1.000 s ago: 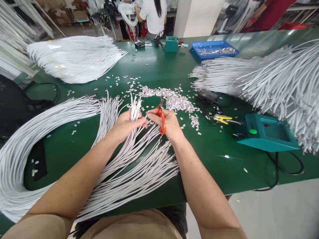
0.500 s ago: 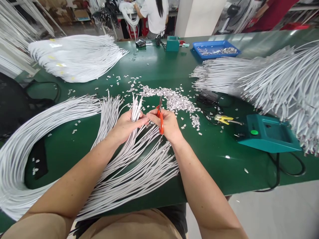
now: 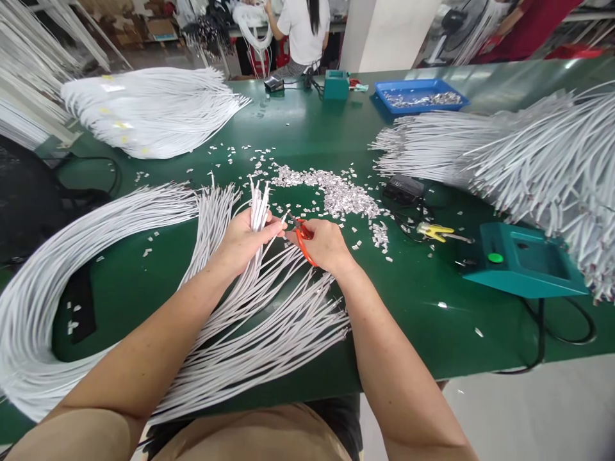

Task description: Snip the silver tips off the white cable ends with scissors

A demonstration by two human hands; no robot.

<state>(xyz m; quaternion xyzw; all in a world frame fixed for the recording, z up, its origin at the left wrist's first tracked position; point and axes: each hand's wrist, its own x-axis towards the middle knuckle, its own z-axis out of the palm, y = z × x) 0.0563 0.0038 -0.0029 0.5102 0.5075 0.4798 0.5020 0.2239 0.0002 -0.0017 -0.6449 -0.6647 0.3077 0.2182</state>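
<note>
My left hand (image 3: 246, 240) is closed around a bunch of white cables (image 3: 259, 203), their ends standing up above the fist. Between its thumb and forefinger one cable end sticks out to the right. My right hand (image 3: 325, 243) grips orange-handled cutters (image 3: 304, 244), whose blades point left and up at that cable end. Whether the blades touch it I cannot tell. Below both hands, many loose white cables (image 3: 269, 346) fan out over the green table (image 3: 398, 307). Another bunch (image 3: 211, 218) lies left of my left hand.
Small silvery-white scraps (image 3: 336, 192) lie heaped beyond my hands. At right are a teal machine (image 3: 523, 262), yellow-handled pliers (image 3: 435, 232) and cable piles (image 3: 538, 147). A blue tray (image 3: 420, 109) and a cable bundle (image 3: 154, 112) sit farther back. A person (image 3: 302, 29) is behind the table.
My right hand has turned the cutters from pointing straight away to pointing left, close to my left fingertips. My left hand still holds its cable bunch.
</note>
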